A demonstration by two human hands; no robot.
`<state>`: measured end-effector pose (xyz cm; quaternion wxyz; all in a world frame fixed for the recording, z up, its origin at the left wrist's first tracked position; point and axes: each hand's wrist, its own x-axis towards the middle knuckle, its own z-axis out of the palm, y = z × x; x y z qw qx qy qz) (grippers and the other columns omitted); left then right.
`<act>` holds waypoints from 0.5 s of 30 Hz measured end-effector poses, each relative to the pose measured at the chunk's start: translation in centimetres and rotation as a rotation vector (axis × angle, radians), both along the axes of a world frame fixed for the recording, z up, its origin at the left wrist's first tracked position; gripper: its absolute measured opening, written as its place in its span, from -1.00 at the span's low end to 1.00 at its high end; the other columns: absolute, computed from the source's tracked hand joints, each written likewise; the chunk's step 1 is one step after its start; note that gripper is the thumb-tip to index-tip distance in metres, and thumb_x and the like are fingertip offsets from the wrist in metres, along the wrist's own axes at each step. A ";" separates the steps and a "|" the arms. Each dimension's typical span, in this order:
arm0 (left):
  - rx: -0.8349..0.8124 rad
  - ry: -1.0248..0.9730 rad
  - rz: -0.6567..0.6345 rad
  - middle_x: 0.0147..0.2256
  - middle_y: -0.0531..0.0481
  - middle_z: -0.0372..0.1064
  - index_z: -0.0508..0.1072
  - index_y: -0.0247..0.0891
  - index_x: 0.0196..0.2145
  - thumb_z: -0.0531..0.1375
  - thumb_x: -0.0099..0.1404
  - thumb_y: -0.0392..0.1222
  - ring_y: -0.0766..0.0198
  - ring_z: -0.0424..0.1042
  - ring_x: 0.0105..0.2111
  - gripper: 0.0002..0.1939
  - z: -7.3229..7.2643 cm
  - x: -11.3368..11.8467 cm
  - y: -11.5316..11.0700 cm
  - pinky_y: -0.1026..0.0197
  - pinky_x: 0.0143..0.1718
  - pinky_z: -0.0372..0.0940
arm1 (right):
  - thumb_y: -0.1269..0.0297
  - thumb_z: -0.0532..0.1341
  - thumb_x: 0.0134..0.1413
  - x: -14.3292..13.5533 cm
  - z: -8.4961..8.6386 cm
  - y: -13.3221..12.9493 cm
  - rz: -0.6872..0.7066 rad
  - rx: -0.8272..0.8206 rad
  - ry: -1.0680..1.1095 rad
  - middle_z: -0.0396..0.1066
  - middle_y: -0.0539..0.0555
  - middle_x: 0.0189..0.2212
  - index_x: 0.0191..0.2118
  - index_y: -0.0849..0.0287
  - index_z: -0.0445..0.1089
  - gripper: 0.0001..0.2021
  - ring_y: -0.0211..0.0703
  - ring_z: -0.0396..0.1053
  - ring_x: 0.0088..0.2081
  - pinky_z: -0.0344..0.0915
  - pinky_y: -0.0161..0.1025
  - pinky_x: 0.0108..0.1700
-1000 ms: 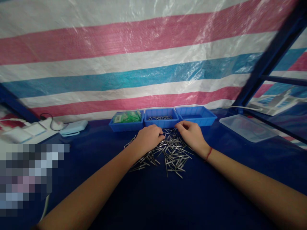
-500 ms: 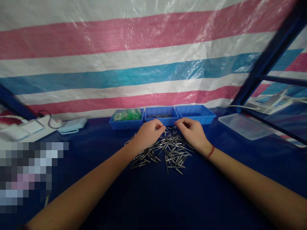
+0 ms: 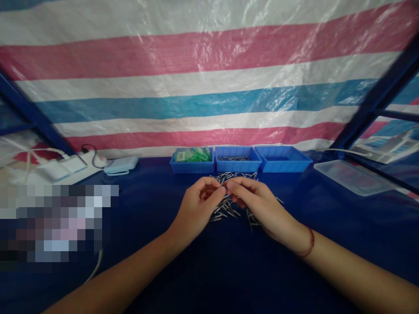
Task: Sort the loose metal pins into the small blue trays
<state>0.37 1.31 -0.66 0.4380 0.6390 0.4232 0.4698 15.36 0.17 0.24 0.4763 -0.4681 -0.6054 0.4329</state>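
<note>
Both hands meet over a loose pile of thin silver blind rivets (image 3: 225, 209) on the dark blue table (image 3: 209, 270). My left hand (image 3: 198, 207) is closed in a pinch, thumb against fingers. Facing it, my right hand (image 3: 262, 203) pinches too, its fingertips almost touching the left ones. Whatever lies between the fingertips is too small and hidden to make out. The hands cover much of the pile; some rivets show behind and below them. Just beyond stands a blue bin (image 3: 237, 166) with more rivets inside.
Left of it, another blue bin (image 3: 192, 168) holds green packets; a third bin (image 3: 286, 165) stands right. A clear plastic lid (image 3: 355, 178) lies further right. At left are a light-blue case (image 3: 120, 165) and a white power strip (image 3: 62, 172). A striped sheet (image 3: 196, 100) hangs behind.
My hands have come together from slightly apart and sit nearer to me over the pile. The whole view has shifted, so bins and table items appear further right.
</note>
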 end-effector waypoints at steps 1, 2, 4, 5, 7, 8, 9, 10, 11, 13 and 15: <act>0.015 0.001 -0.022 -0.48 0.11 0.31 0.33 -0.25 -0.40 0.17 0.16 -0.15 0.36 0.32 -0.48 -0.88 -0.2 0.0 -0.1 0.31 -0.43 0.22 | 0.16 0.17 0.04 -0.3 0.0 0.0 0.001 -0.007 0.036 0.35 -0.04 -0.52 -0.44 0.19 0.41 -0.79 -0.32 0.24 -0.49 0.20 -0.34 -0.43; 0.028 0.006 -0.042 -0.49 0.10 0.30 0.32 -0.25 -0.40 0.16 0.17 -0.15 0.36 0.31 -0.48 -0.88 -0.4 0.0 -0.2 0.30 -0.44 0.21 | 0.16 0.18 0.03 -0.5 -0.1 0.0 0.004 -0.011 0.068 0.34 -0.04 -0.52 -0.44 0.19 0.41 -0.80 -0.33 0.23 -0.50 0.19 -0.35 -0.45; 0.052 0.031 -0.067 -0.49 0.10 0.28 0.32 -0.24 -0.42 0.15 0.18 -0.17 0.36 0.29 -0.48 -0.90 -0.7 0.1 -0.5 0.30 -0.43 0.20 | 0.17 0.21 0.01 -0.6 -0.3 -0.1 0.017 -0.022 0.112 0.34 -0.04 -0.52 -0.42 0.18 0.41 -0.82 -0.34 0.23 -0.50 0.19 -0.36 -0.46; 0.062 0.048 -0.074 -0.49 0.10 0.28 0.31 -0.24 -0.42 0.15 0.18 -0.19 0.37 0.28 -0.49 -0.91 -0.8 0.1 -0.7 0.30 -0.43 0.19 | 0.17 0.22 0.00 -0.6 -0.4 -0.2 0.019 -0.028 0.123 0.35 -0.04 -0.52 -0.42 0.18 0.41 -0.83 -0.34 0.24 -0.51 0.20 -0.36 -0.46; 0.065 0.065 -0.082 -0.50 0.12 0.26 0.30 -0.23 -0.41 0.14 0.18 -0.21 0.38 0.26 -0.50 -0.93 -1.0 0.3 -0.8 0.30 -0.44 0.18 | 0.18 0.24 -0.01 -0.3 -0.6 -0.3 0.020 -0.019 0.116 0.38 -0.04 -0.51 -0.42 0.17 0.42 -0.84 -0.32 0.27 -0.50 0.23 -0.35 -0.45; 0.059 0.061 -0.086 -0.50 0.13 0.25 0.28 -0.23 -0.40 0.14 0.18 -0.21 0.39 0.25 -0.51 -0.92 -1.1 0.4 -0.9 0.31 -0.46 0.17 | 0.18 0.24 -0.01 0.0 -0.7 -0.4 0.018 0.002 0.097 0.40 -0.02 -0.49 -0.41 0.17 0.42 -0.84 -0.31 0.30 -0.48 0.25 -0.34 -0.44; 0.048 0.058 -0.089 -0.50 0.13 0.25 0.27 -0.22 -0.38 0.14 0.18 -0.20 0.39 0.25 -0.52 -0.91 -1.2 0.5 -0.9 0.31 -0.47 0.16 | 0.18 0.24 -0.01 0.2 -0.7 -0.4 0.015 0.032 0.073 0.42 -0.01 -0.47 -0.40 0.16 0.43 -0.85 -0.29 0.32 -0.46 0.27 -0.33 -0.42; 0.036 0.059 -0.094 -0.50 0.13 0.26 0.27 -0.22 -0.35 0.14 0.20 -0.18 0.38 0.26 -0.51 -0.90 -1.3 0.6 -0.9 0.31 -0.47 0.17 | 0.18 0.24 -0.01 0.4 -0.6 -0.5 0.010 0.068 0.048 0.44 0.00 -0.45 -0.39 0.15 0.44 -0.85 -0.27 0.35 -0.43 0.30 -0.31 -0.39; 0.026 0.065 -0.100 -0.49 0.12 0.28 0.28 -0.21 -0.32 0.12 0.22 -0.15 0.37 0.28 -0.50 -0.89 -1.4 0.7 -0.9 0.31 -0.47 0.18 | 0.19 0.23 0.00 0.6 -0.6 -0.5 0.011 0.101 0.025 0.45 0.00 -0.44 -0.37 0.13 0.45 -0.86 -0.25 0.37 -0.41 0.32 -0.30 -0.37; 0.024 0.096 -0.119 -0.44 0.06 0.34 0.32 -0.22 -0.26 0.06 0.28 -0.11 0.32 0.34 -0.43 -0.84 -1.3 0.6 -0.9 0.28 -0.41 0.22 | 0.20 0.22 0.03 0.9 -0.4 -0.6 0.019 0.144 0.004 0.47 0.00 -0.43 -0.34 0.11 0.46 -0.87 -0.23 0.40 -0.39 0.35 -0.27 -0.34; 0.068 0.150 -0.132 -0.37 0.01 0.40 0.36 -0.23 -0.23 0.00 0.33 -0.10 0.28 0.39 -0.34 -0.79 -1.1 0.5 -1.0 0.25 -0.31 0.25 | 0.21 0.20 0.05 0.9 -0.3 -0.8 0.035 0.158 0.018 0.48 -0.01 -0.43 -0.31 0.09 0.48 -0.86 -0.24 0.42 -0.38 0.37 -0.27 -0.32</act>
